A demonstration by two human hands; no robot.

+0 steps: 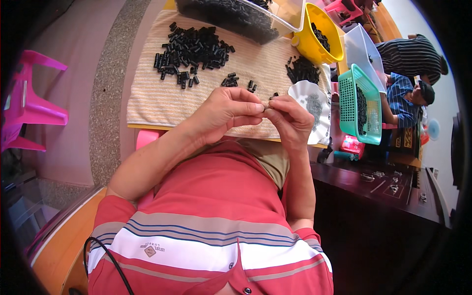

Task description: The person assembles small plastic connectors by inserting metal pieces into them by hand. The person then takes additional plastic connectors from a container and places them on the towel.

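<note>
Pinched by our left hand (pixel 221 110), right hand (pixel 293 119): small hidden piece. Black cylinders (pixel 194 51) look light, stiff; grip sides.

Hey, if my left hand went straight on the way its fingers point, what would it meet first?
Your left hand points rightward, so most likely your right hand, nearly tip to tip with it; whether something tiny sits between them is hard to tell.
</note>
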